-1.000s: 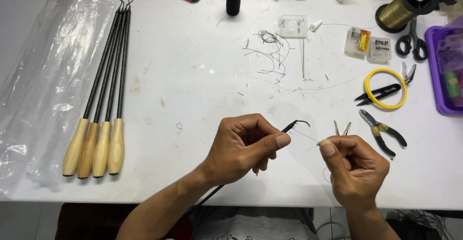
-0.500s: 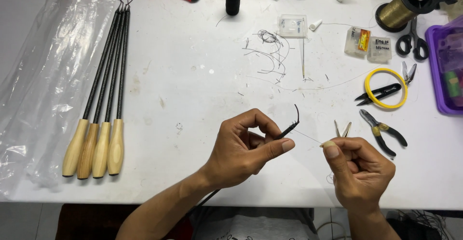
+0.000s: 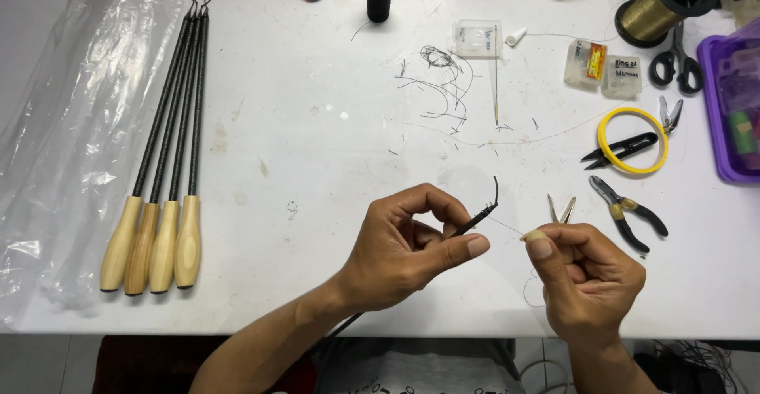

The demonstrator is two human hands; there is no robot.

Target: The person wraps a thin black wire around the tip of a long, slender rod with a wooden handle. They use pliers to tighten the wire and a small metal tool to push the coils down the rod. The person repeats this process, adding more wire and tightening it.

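Pliers (image 3: 629, 214), snips (image 3: 621, 149) beside right hand (image 3: 590, 279)

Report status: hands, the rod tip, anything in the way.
Left hand pinching thin black rod tip, hooked end up. Right hand pinching fine thread running to the tip. Small pliers lie just beyond right hand.

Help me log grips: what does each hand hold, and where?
Left hand pinches a thin black rod just below its curved tip. Right hand pinches the end of a fine thread running from that tip.
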